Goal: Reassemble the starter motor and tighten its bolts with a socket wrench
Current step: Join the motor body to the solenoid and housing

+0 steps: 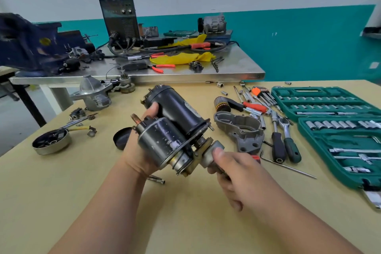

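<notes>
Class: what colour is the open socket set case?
Dark green socket set case, clearest in the head view.

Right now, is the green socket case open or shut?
Open. The green socket case lies flat on the table, both halves spread, with rows of sockets showing inside.

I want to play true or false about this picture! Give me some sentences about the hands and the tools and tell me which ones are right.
1. The left hand holds the black starter motor up off the table. True.
2. The right hand holds a socket wrench. False: its fingers grip a grey metal part at the motor's end.
3. The green socket case lies open on the right. True.
4. The grey metal cover is already bolted onto the motor. False: it lies loose on the table.
5. The ratchet wrenches lie beside the case, untouched. True.
</notes>
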